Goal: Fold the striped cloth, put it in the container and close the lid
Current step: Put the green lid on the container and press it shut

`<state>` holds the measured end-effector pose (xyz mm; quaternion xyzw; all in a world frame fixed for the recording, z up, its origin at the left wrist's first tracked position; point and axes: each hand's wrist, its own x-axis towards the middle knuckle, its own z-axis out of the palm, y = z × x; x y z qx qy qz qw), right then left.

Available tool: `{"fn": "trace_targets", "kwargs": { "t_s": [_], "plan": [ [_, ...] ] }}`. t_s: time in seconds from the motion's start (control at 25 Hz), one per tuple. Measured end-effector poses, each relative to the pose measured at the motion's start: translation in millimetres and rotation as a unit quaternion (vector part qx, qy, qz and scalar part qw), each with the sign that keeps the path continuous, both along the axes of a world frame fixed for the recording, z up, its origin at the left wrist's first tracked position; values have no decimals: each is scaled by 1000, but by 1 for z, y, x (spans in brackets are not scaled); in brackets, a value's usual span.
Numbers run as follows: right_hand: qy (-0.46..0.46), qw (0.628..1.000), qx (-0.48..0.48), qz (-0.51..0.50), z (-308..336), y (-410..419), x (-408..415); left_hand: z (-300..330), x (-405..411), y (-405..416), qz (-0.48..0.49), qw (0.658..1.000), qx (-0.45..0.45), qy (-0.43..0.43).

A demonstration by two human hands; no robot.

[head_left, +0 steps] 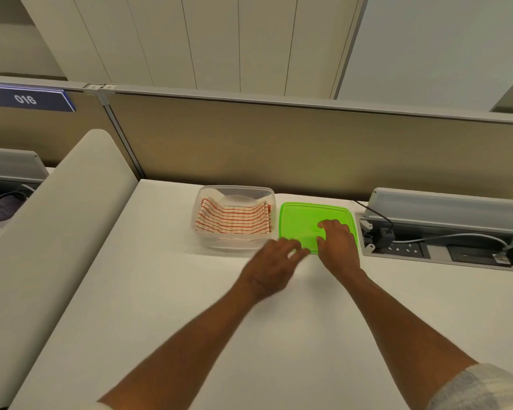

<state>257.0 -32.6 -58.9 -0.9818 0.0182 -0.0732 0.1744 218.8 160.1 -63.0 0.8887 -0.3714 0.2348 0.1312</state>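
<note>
The white table [166, 306] carried a clear container [234, 241] near its far edge, with a green lid [296, 223] lying flat just to its right. A recessed power tray [439, 250] occupied the table's far right corner.

We sit in an office: a white desk [166, 291] fenced by cubicle partitions [279, 143], a "016" seat sign [27, 99], and a socket tray [444, 247].

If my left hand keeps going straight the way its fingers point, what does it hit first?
Probably the green lid: the left hand points at its near corner, fingertips about at the edge, though blur hides contact.
</note>
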Motion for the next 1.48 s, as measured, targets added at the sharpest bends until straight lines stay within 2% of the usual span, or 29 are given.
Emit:
{"fn": "trace_targets", "kwargs": {
  "t_s": [0.08, 0.16, 0.36, 0.68, 0.8, 0.96, 1.04, 1.12, 1.32, 1.4, 1.48],
  "plan": [
    [21, 999, -35, 14, -6, -24, -13, -20, -18, -23, -10, 996, 49, 74],
    [44, 998, -46, 24, -8, -41, -20, -26, -19, -32, 45, 987, 63, 139],
    [102, 992, -50, 46, -12, -60, -27, -14, -1, -46, 141, 953, 135, 229],
    [101, 992, -25, 70, -20, -77, -31, -11, 10, -68, 203, 941, 163, 215],
    [86, 993, -13, 81, -20, -85, -36, -11, 4, -66, 215, 949, 172, 150],
    [22, 998, -10, 66, -10, -92, -43, -4, -5, -64, 193, 964, 166, 72],
    [-8, 999, 3, 42, -3, -101, -44, 4, -6, -61, 200, 967, 141, 70],
    [-35, 998, 53, 4, 6, -109, -46, 12, -8, -58, 209, 970, 107, 69],
    [-39, 975, 203, -76, 24, -114, -49, 32, -9, -54, 147, 980, -80, 105],
    [-31, 967, 234, -90, 32, -114, -52, 36, -11, -52, 158, 963, -163, 146],
    [-24, 963, 248, -103, 40, -117, -57, 39, -16, -51, 187, 920, -254, 231]
  ]
}}
